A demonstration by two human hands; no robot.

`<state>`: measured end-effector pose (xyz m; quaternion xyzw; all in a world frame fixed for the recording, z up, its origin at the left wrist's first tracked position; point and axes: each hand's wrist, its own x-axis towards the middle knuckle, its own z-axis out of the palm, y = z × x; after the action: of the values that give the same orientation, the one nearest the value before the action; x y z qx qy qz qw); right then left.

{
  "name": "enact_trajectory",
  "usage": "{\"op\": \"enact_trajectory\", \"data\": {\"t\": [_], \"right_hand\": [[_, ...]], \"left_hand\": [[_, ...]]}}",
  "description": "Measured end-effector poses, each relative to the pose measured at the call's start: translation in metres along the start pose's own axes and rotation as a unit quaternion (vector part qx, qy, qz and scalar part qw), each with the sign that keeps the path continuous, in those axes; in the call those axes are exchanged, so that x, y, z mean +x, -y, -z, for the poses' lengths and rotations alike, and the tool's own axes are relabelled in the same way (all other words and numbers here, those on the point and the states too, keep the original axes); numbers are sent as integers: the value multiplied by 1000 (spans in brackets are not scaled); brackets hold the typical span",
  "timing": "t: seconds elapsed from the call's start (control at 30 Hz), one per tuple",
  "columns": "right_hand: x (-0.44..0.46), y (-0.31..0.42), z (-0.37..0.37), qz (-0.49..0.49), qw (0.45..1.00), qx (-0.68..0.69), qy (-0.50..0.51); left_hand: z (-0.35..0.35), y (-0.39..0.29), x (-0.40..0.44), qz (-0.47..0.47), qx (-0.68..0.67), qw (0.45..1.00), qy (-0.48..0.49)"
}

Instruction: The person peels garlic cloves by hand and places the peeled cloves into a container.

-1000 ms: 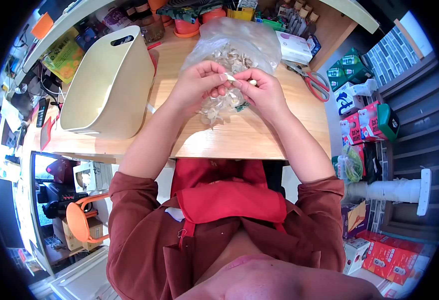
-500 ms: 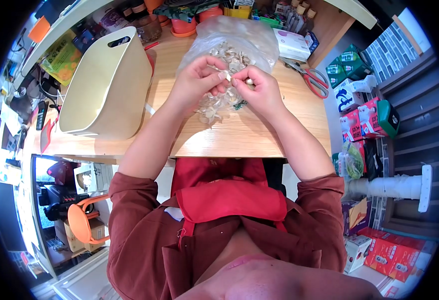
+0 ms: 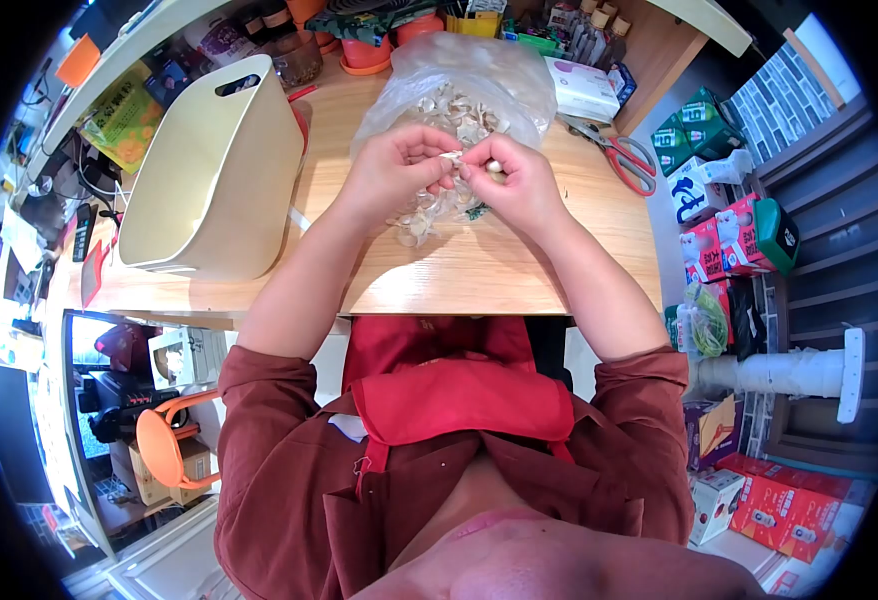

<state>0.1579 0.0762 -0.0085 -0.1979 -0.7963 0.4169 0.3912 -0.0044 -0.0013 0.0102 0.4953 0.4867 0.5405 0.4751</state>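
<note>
My left hand point(image 3: 399, 175) and my right hand point(image 3: 514, 185) meet over the table, fingertips pinched together on a small pale garlic clove point(image 3: 453, 156). Thumb and forefinger of each hand press on it from either side. More whitish cloves point(image 3: 496, 168) show tucked in the curled fingers of my right hand. Beneath and behind both hands lies a clear plastic bag point(image 3: 409, 90) with papery garlic skins point(image 3: 459, 105) on it. Loose skins point(image 3: 417, 228) also lie nearer to me, below my left hand.
A tall cream bin point(image 3: 249, 190) stands on the wooden table point(image 3: 449, 285) to the left. Red-handled scissors point(image 3: 631, 165) lie at the right edge, near a white box point(image 3: 583, 90). Pots and bottles line the back. An orange stool point(image 3: 164, 445) is at lower left.
Both hands have shifted slightly toward me, and the left fingers have curled in closer around the clove. The fingertips stay together.
</note>
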Motion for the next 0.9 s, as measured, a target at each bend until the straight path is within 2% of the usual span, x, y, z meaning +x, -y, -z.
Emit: {"op": "enact_trajectory", "data": {"t": [0.27,0.37,0.5,0.67,0.8,0.9], "right_hand": [[0,3,2,-20,999,25,7],[2,-3,3,-21,999,33,-13],[5,0,5,-53,998,1,-43],[5,-3,3,-59,994,-89,-24],[5,-3,0,-51,997,-28,-41],[3,7,2,-56,997,-44,-21]], "left_hand": [[5,4,4,-16,23,999,-44],[7,5,6,-40,-13,997,-63],[9,1,5,-21,-58,996,-60],[13,6,6,-36,-86,995,-29],[9,5,5,-31,-52,998,-23],[4,4,3,-17,-24,999,-23]]}}
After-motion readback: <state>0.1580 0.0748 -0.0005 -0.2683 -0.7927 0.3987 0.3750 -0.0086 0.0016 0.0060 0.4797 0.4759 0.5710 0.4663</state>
